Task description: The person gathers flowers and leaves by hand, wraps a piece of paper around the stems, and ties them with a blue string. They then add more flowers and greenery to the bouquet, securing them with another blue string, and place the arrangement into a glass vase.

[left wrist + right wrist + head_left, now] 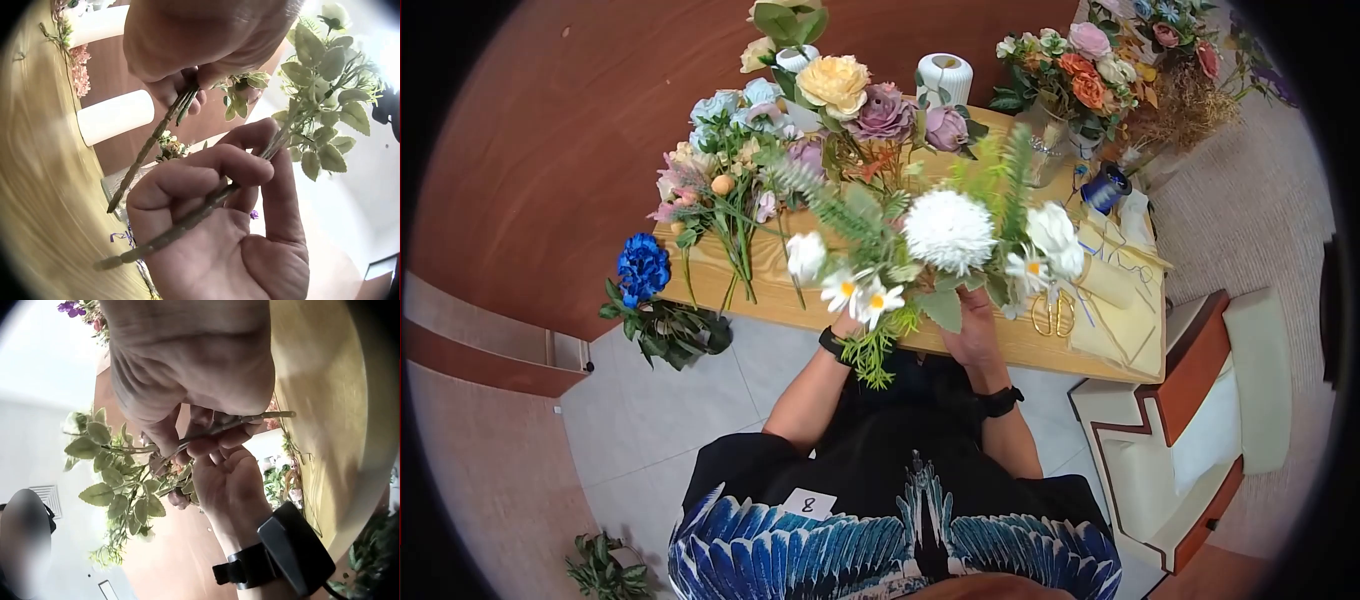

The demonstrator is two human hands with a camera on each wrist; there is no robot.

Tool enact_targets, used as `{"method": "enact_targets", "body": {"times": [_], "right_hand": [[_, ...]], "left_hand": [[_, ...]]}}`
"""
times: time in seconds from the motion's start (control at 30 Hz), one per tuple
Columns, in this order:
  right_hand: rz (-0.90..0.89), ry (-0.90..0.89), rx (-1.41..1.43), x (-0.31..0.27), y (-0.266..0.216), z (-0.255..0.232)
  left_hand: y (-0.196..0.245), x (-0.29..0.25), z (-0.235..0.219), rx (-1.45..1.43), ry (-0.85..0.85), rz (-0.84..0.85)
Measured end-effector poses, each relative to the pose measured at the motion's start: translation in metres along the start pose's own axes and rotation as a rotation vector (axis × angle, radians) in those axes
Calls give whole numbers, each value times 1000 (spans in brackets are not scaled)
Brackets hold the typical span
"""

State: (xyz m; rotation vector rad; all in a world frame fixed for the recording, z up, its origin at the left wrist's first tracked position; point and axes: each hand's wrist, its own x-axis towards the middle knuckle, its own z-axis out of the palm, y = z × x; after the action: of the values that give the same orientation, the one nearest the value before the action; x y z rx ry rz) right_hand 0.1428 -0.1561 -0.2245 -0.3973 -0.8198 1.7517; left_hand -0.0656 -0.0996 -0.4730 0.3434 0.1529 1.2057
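In the head view, white and green artificial flowers fill the space before my chest: a white chrysanthemum [950, 232], daisies [862, 297] and a white rose [1055, 238]. My left hand [206, 40] grips a small bunch of stems [142, 156] whose lower ends point down toward the table. Beside it, my right hand [219, 244] holds a leafy stem [178, 230] between thumb and curled fingers. Pale-edged green leaves [100, 487] spread from its upper part. Blooms cover most of my left hand in the head view; my right hand shows below the chrysanthemum.
On the wooden table [750, 305] lie loose flowers [730, 185] at left. Gold scissors [1052, 314], wrapping paper [1115, 335] and a blue ribbon spool [1106, 188] are at right. A white vase [945, 80] stands behind; a blue flower [643, 270] is off the left edge.
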Motion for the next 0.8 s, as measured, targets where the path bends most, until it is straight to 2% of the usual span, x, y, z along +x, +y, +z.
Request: {"method": "enact_targets", "body": {"times": [0.03,0.07,0.1,0.13,0.17,0.23,0.27,0.3,0.33,0.37,0.4,0.43,0.47,0.5,0.53,0.67,0.7,0.73,0.77,0.8], "right_hand": [[-3,70,52,0,-3,7],[-3,67,50,1,-1,1],[-9,-34,63,4,3,-9],[-16,-135,76,6,6,-15],[-17,-138,76,5,6,-15],[52,-20,80,4,8,-15],[71,2,130,3,6,-14],[80,0,131,2,9,-20],[41,-92,114,1,14,-29],[-1,-186,98,2,17,-33],[33,-95,114,0,11,-20],[36,-98,114,1,9,-18],[12,-144,116,3,8,-18],[-11,-191,119,5,6,-17],[27,-165,104,6,4,-12],[25,-65,-68,9,1,3],[25,-64,-68,11,1,2],[39,-62,-66,13,3,0],[52,-61,-63,15,5,-2],[71,-53,-66,15,6,-4]], "left_hand": [[-2,8,-20,53,72,-2],[5,8,55,53,70,1],[27,-19,136,673,117,220],[24,-16,192,500,193,276],[22,-15,201,501,192,278],[21,-14,207,555,140,355],[21,-16,201,593,159,324],[20,-19,194,591,167,329],[19,-21,186,604,135,344],[18,-22,173,620,100,360],[10,-18,129,544,-48,355],[2,-14,94,465,-195,349],[17,-7,173,466,-192,352],[26,-16,261,640,184,345],[19,-16,225,639,186,348],[16,-4,86,580,226,125],[22,-4,134,754,-47,33],[20,2,185,747,124,159],[18,8,214,735,295,285],[24,7,205,1468,239,427]]}}
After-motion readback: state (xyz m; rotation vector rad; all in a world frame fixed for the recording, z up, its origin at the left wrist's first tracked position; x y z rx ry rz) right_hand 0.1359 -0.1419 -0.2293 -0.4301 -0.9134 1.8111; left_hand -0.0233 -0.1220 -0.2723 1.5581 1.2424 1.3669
